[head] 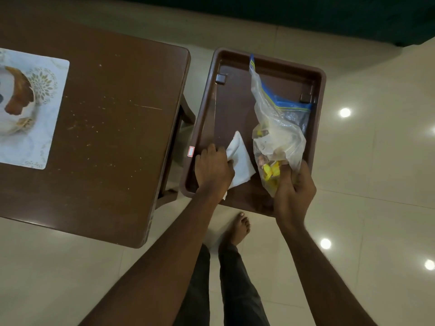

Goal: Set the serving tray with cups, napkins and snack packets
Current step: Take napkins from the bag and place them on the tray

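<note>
Fingers (210,150) of the left hand (213,169) curled down over the near corner of the napkin (241,158), pinning it to the bottom of the tray (200,114) close by the left rim. Right hand (294,191) wrapped round the bottom end of the bag (275,128), gripping it right at the tray's near rim. Share of the tray's weight in either grip: cannot tell, with the undersides hidden.

Judged as the placing step, with snacks and napkin in the tray and no cups in sight. To do it well, keep the tray level: held out over the floor (364,161) beside the table (106,114), not resting on it. Better to slide it onto the table before loosening either grip. Lay the bag down flat toward the right side instead of leaving it propped up. Smooth the napkin out on the left. Leave the far half free for cups.

As for looks: a clear zip bag with a blue seal strip, crumpled and slack, its mouth up near the far rim. Small yellow packets (271,171) bunched at the bottom end among paler bits too blurred to name. Napkin white and thin, folded to a rough triangle, one corner peeking out under the left wrist. Tray brown, rectangular, with a raised rim and two small square blocks (221,78) near the far corners.

On the table, well apart: a pale placemat (47,90) with a dish (14,123) on it.
</note>
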